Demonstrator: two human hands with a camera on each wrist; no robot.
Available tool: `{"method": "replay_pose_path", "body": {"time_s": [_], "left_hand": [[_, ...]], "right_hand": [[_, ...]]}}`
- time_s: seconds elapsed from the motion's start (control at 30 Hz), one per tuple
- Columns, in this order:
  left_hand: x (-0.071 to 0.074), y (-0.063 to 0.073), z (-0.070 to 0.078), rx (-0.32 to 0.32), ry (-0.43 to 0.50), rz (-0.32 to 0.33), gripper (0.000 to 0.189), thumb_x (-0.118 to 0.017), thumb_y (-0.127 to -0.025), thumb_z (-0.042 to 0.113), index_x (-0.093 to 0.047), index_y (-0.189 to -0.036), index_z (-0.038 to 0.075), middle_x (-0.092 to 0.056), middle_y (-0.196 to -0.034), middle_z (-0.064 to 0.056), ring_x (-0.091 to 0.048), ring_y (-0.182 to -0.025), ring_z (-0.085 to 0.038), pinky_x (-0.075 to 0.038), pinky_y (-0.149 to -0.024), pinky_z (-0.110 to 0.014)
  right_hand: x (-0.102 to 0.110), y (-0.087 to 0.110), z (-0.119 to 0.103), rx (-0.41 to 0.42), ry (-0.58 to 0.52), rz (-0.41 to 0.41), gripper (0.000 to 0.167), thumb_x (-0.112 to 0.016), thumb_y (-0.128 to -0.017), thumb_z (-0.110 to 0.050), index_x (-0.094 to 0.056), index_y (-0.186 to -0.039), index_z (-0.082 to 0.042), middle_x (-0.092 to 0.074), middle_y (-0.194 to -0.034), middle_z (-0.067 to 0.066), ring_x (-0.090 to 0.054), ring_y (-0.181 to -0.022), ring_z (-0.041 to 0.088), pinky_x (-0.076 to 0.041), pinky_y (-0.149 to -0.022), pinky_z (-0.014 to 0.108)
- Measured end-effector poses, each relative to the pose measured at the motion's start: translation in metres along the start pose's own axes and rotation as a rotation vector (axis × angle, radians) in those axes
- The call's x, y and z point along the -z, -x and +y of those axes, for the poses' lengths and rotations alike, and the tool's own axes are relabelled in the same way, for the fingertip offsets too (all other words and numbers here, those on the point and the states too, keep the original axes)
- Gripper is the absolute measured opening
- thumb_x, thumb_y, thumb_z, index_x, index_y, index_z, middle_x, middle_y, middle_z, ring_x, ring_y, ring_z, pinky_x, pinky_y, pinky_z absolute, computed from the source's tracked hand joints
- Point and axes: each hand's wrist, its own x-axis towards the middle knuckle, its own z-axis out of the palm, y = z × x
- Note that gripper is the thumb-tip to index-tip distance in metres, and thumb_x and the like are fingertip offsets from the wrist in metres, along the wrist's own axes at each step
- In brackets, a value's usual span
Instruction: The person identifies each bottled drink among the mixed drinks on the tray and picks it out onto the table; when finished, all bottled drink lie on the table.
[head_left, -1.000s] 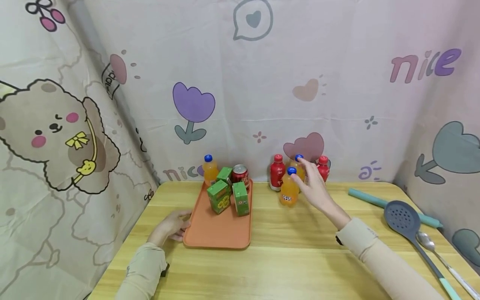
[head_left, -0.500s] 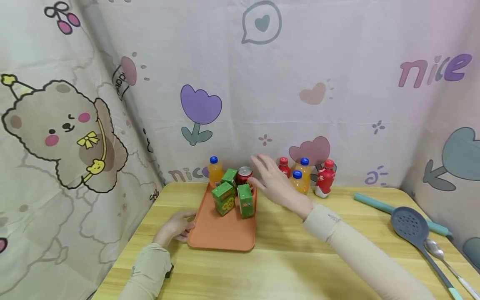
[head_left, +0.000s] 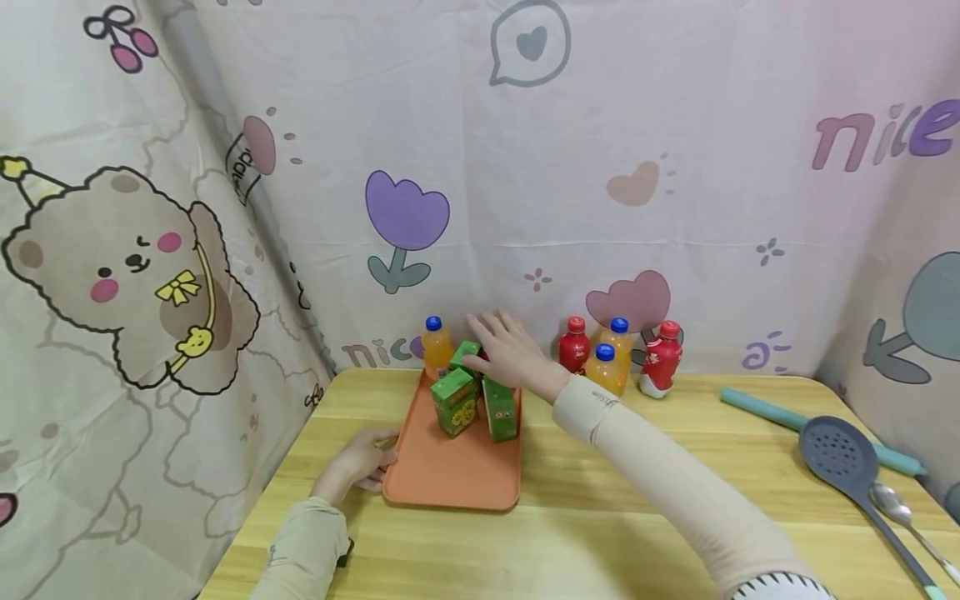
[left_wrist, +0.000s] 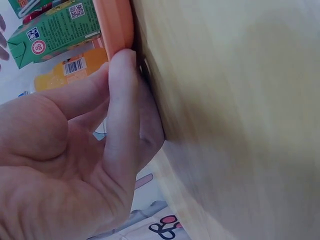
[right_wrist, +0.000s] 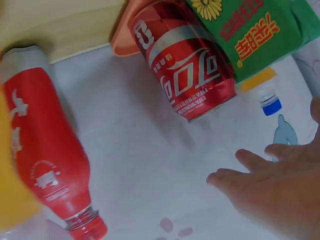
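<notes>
My left hand (head_left: 363,458) grips the left edge of the orange tray (head_left: 452,479); in the left wrist view thumb and fingers (left_wrist: 122,105) pinch its rim. On the tray stand a green drink carton (head_left: 456,406), a second carton (head_left: 502,414), and another carton (head_left: 467,350) behind them. An orange drink bottle (head_left: 437,350) is at the tray's back left. My right hand (head_left: 513,354), fingers extended and holding nothing, is over the tray's back right. It hides most of the red cola can (right_wrist: 185,60) in the head view; the right wrist view shows the can beside a carton.
Right of the tray stand two red bottles (head_left: 574,346) (head_left: 662,362) and two orange drink bottles (head_left: 606,377) (head_left: 621,337). At the table's right lie a teal rod (head_left: 765,408), a grey slotted skimmer (head_left: 836,450) and a metal spoon (head_left: 890,500). A patterned curtain (head_left: 540,192) hangs behind.
My right hand has moved left from the orange bottles to above the tray's back right, carrying nothing. My left hand has stayed on the tray's edge. The head view has shifted slightly.
</notes>
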Motion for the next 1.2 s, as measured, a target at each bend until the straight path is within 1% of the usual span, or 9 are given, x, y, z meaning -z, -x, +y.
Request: {"method": "replay_pose_path", "body": {"time_s": [0.2,0.33,0.47,0.63,0.7,0.8,0.9,1.03,1.2], "left_hand": [[-0.003,0.0,-0.002,0.008,0.001,0.004,0.053,-0.055,-0.108,0.005,-0.044,-0.16,0.005,-0.065,-0.066,-0.008,-0.057,-0.051,-0.012,-0.055,-0.048,-0.027],[-0.003,0.001,-0.003,0.01,0.0,0.007,0.053,-0.055,-0.108,0.005,-0.043,-0.16,0.005,-0.065,-0.067,-0.008,-0.057,-0.051,-0.013,-0.055,-0.048,-0.027],[-0.002,0.002,-0.003,0.009,-0.001,0.009,0.053,-0.055,-0.108,0.006,-0.044,-0.16,0.005,-0.065,-0.066,-0.009,-0.058,-0.052,-0.013,-0.056,-0.048,-0.028],[0.0,0.001,-0.002,-0.001,-0.002,0.001,0.052,-0.055,-0.108,0.007,-0.046,-0.159,0.006,-0.066,-0.066,-0.009,-0.059,-0.052,-0.013,-0.055,-0.048,-0.028],[0.0,0.0,-0.002,-0.007,-0.002,-0.001,0.052,-0.055,-0.108,0.007,-0.046,-0.159,0.005,-0.066,-0.066,-0.009,-0.059,-0.052,-0.013,-0.055,-0.048,-0.028],[0.001,0.001,-0.001,-0.011,-0.005,-0.001,0.052,-0.055,-0.108,0.007,-0.045,-0.159,0.005,-0.065,-0.066,-0.009,-0.058,-0.052,-0.013,-0.055,-0.048,-0.028],[0.0,0.001,-0.001,-0.001,-0.003,0.009,0.052,-0.055,-0.108,0.006,-0.045,-0.159,0.005,-0.063,-0.065,-0.008,-0.057,-0.052,-0.013,-0.055,-0.048,-0.028],[-0.001,0.001,0.0,-0.002,-0.004,0.034,0.051,-0.056,-0.107,0.006,-0.048,-0.158,0.005,-0.063,-0.065,-0.008,-0.057,-0.052,-0.013,-0.055,-0.048,-0.028],[-0.004,0.002,-0.001,-0.016,-0.002,0.032,0.05,-0.056,-0.107,0.005,-0.049,-0.157,0.004,-0.063,-0.066,-0.008,-0.057,-0.051,-0.014,-0.054,-0.047,-0.028]], "right_hand": [[-0.006,-0.021,-0.002,-0.026,-0.019,-0.074,0.078,-0.049,-0.106,-0.061,-0.025,-0.169,-0.021,-0.031,-0.173,0.011,-0.016,-0.162,0.048,-0.016,-0.132,0.066],[-0.011,-0.032,-0.004,-0.044,-0.018,-0.128,0.077,-0.046,-0.106,-0.063,-0.023,-0.17,-0.025,-0.03,-0.174,0.01,-0.015,-0.163,0.048,-0.013,-0.133,0.065],[-0.015,-0.041,-0.006,-0.073,-0.022,-0.161,0.077,-0.045,-0.107,-0.064,-0.021,-0.17,-0.027,-0.028,-0.175,0.009,-0.015,-0.163,0.047,-0.013,-0.133,0.064],[-0.018,-0.051,-0.007,-0.098,-0.014,-0.179,0.079,-0.045,-0.106,-0.066,-0.021,-0.17,-0.028,-0.031,-0.174,0.008,-0.021,-0.162,0.045,-0.018,-0.133,0.062],[-0.018,-0.055,-0.009,-0.109,-0.018,-0.192,0.079,-0.045,-0.105,-0.067,-0.021,-0.17,-0.028,-0.031,-0.174,0.008,-0.025,-0.16,0.044,-0.022,-0.132,0.062],[-0.017,-0.06,-0.012,-0.13,-0.051,-0.228,0.08,-0.046,-0.105,-0.066,-0.02,-0.17,-0.03,-0.03,-0.174,0.008,-0.026,-0.16,0.044,-0.026,-0.129,0.066],[-0.019,-0.065,-0.015,-0.132,-0.075,-0.259,0.08,-0.047,-0.105,-0.065,-0.017,-0.171,-0.031,-0.029,-0.175,0.008,-0.026,-0.16,0.043,-0.027,-0.128,0.067],[-0.022,-0.07,-0.019,-0.137,-0.087,-0.25,0.081,-0.049,-0.105,-0.065,-0.017,-0.171,-0.03,-0.03,-0.174,0.008,-0.025,-0.161,0.043,-0.025,-0.131,0.063],[-0.026,-0.072,-0.024,-0.21,-0.118,-0.254,0.083,-0.051,-0.103,-0.066,-0.016,-0.171,-0.031,-0.027,-0.176,0.008,-0.018,-0.163,0.045,-0.02,-0.132,0.065]]}}
